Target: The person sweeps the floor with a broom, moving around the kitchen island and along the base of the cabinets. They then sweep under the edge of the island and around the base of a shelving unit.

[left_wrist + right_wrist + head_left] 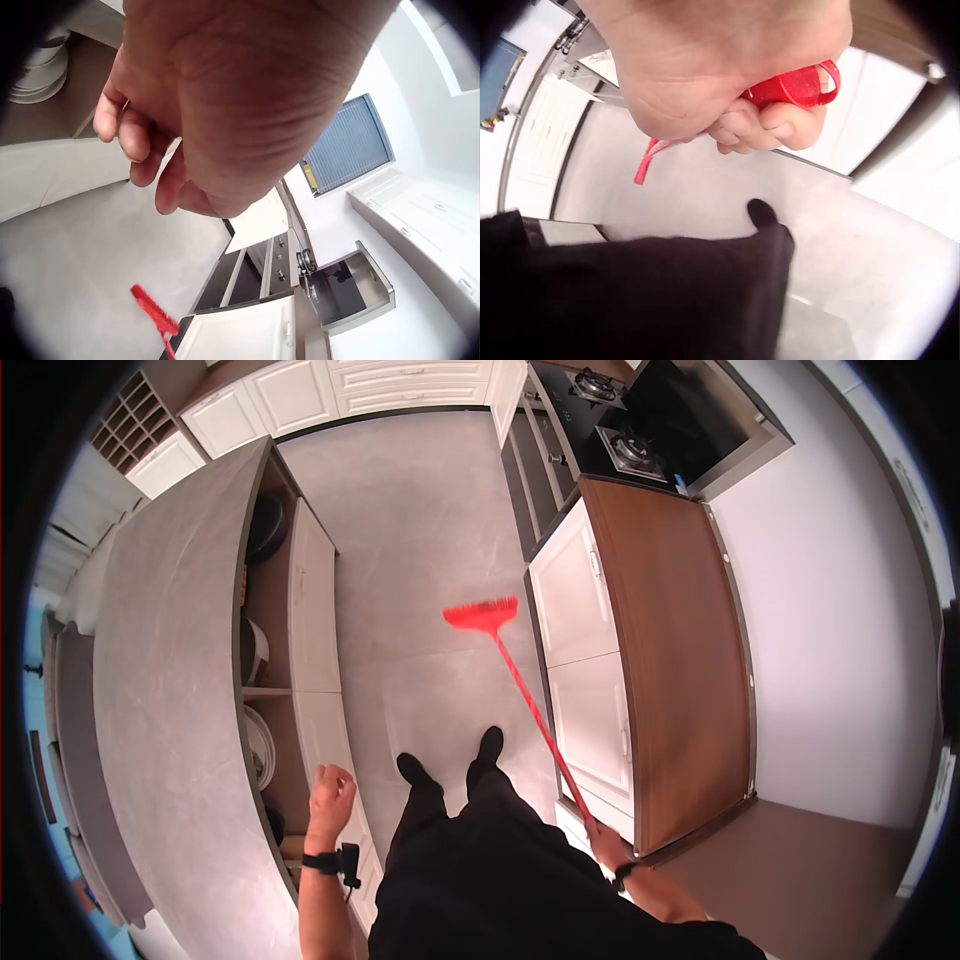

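Note:
A red broom [482, 616] slants across the head view, its bristled head over the grey floor and its handle running down to the right hand [608, 847]. In the right wrist view the right hand [727, 71] has its fingers curled round the red handle end [795, 88], which has a hanging loop. The left hand [331, 800] is raised beside the open shelves, holding nothing. Its fingers hang loosely curled in the left wrist view, where the left hand [232, 97] is far from the broom head [154, 309].
A grey-topped island [180, 660] with dishes [258, 748] on its shelves stands at left. White cabinets [575, 600] with a brown side panel [670, 670] and a gas stove [632, 452] are at right. Both feet stand on the floor [400, 560] between.

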Demonstrator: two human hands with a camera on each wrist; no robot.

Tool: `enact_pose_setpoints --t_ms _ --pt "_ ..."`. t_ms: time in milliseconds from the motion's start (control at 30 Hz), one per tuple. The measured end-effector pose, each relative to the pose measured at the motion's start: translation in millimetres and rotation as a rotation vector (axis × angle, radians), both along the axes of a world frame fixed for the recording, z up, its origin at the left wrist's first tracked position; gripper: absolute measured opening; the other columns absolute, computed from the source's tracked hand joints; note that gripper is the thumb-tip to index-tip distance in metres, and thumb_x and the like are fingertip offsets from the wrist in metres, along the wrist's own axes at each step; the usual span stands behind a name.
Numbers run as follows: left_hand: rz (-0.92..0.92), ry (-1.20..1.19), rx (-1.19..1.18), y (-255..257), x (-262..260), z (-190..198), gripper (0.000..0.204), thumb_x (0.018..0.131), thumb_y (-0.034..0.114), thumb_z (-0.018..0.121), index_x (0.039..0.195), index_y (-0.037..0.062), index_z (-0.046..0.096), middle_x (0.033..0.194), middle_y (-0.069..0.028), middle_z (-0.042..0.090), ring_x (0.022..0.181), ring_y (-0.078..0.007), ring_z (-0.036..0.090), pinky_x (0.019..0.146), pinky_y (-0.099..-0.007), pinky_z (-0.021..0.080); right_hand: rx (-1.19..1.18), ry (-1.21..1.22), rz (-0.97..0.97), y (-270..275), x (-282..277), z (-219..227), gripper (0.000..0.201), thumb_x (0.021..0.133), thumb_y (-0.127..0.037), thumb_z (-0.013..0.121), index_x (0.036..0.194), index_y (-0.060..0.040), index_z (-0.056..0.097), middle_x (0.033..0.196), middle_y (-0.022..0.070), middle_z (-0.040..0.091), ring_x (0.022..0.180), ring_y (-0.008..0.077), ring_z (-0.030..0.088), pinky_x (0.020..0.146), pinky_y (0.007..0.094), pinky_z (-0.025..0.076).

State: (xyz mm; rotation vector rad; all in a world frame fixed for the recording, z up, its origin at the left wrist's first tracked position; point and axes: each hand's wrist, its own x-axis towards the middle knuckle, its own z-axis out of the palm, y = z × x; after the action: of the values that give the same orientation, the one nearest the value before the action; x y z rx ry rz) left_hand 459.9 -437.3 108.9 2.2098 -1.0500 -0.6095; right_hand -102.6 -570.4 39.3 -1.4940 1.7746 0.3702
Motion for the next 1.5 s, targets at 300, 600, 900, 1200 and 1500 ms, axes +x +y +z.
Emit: enact_pose_setpoints --t_ms 300,600,900,1200,1500 --pt "-0.073 -0.371 -0.157 15.5 133.2 -17.3 0.009 0.075 0.001 0.062 0.077 0.0069 0.056 0.078 -0.0110 0.051 0.074 -0.0318 0.053 0.065 -0.0423 0.044 0.170 0.119 0.186 152.4 -28.3 -3.8 0.061 0.094 -0.056 0.048 0.084 -0.0009 0.071 0.082 0.0224 0.069 0.085 0.0382 0.068 0.078 0.0447 0.052" --pt "-0.095 -0.669 -0.017 31.9 213.6 -33.0 0.014 0.069 0.008 0.065 0.075 0.0102 0.052 0.086 -0.0097 0.050 0.083 -0.0328 0.052 0.072 -0.0440 0.042 0.186 0.095 0.011 19.6 142.6 -60.0 0.070 0.094 -0.060 0.039 0.079 0.0019 0.067 0.079 0.0282 0.067 0.083 0.0449 0.066 0.074 0.0536 0.052" --pt "-0.117 -0.804 -0.077 32.7 213.6 -43.1 0.018 0.067 0.008 0.066 0.077 0.0111 0.052 0.084 -0.0089 0.050 0.081 -0.0305 0.053 0.071 -0.0421 0.042 0.123 -0.248 -0.163 -119.8 315.6 -65.6 0.060 0.094 -0.053 0.051 0.073 0.0028 0.062 0.058 0.0137 0.057 0.045 0.0284 0.055 0.046 0.0420 0.044" --pt "-0.039 -0.676 -0.215 35.4 213.2 -38.3 0.016 0.069 0.012 0.067 0.075 0.0105 0.051 0.081 -0.0074 0.049 0.076 -0.0289 0.052 0.068 -0.0408 0.040 0.274 -0.167 -0.254 -7.0 183.4 7.1 0.056 0.093 -0.055 0.056 0.081 -0.0013 0.063 0.055 0.0043 0.050 0.038 0.0156 0.046 0.037 0.0314 0.037" --pt "-0.039 -0.630 -0.153 31.7 218.0 -39.4 0.018 0.068 0.016 0.067 0.073 0.0105 0.052 0.081 -0.0072 0.049 0.077 -0.0286 0.052 0.069 -0.0401 0.039 0.289 0.230 0.132 83.9 117.7 14.7 0.067 0.096 -0.056 0.046 0.085 0.0063 0.067 0.063 0.0173 0.064 0.048 0.0291 0.063 0.047 0.0395 0.052"
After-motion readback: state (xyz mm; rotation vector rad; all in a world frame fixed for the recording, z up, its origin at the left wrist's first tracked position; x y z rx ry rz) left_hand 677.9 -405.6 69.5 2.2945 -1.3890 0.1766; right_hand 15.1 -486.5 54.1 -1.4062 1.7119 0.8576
